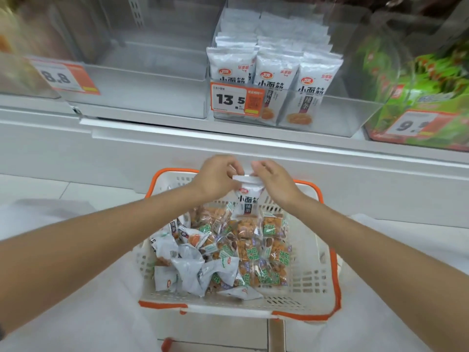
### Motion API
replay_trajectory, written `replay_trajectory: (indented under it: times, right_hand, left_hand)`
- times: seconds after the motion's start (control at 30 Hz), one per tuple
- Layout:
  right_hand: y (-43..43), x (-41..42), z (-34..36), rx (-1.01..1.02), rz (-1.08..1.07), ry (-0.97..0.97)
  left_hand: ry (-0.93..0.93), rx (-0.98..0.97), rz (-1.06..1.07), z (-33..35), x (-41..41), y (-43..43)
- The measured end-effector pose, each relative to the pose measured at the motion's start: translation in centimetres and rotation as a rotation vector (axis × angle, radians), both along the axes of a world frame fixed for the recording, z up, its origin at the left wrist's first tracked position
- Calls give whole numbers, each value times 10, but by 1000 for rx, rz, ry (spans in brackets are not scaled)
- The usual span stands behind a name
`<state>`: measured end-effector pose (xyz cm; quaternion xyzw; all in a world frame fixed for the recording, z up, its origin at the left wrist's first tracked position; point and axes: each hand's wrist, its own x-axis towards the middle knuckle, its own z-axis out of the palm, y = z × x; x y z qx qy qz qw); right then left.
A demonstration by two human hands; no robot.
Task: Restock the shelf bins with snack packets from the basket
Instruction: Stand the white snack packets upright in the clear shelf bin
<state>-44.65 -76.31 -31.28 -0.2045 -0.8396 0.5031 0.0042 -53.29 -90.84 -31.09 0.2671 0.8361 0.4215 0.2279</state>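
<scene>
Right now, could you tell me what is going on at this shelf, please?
A person is restocking a shop shelf. The left hand and right hand both pinch the top edge of one white snack packet, holding it upright over the basket. The basket holds more loose white packets and orange-and-green packets. On the shelf above, a clear bin holds rows of matching shelved packets; the held one has not reached it yet.

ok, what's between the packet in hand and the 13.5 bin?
Head view: only the basket rim and the bare white shelf front lie between the held packet and the clear bin.
</scene>
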Motion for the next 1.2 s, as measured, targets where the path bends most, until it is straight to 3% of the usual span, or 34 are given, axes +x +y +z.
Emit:
replay_trajectory:
  times: [0.2,0.27,0.4,0.7,1.07,1.2]
  right_hand:
    - [23,4,26,155,59,91]
    - [26,-1,23,221,9,125]
    - [22,-13,24,51,-127,220]
    - [45,-11,30,-254,-153,160]
    - [52,-2,31,-312,-174,151]
    - [47,4,40,-469,-5,18]
  left_hand:
    - [-368,326,151,18,3,13]
    - [-406,290,33,16,8,17]
    - [-534,160,-170,8,22,22]
    - [-376,39,-166,1,11,12]
    - [-159,49,-230,4,7,14]
    - [-148,144,-166,0,8,13]
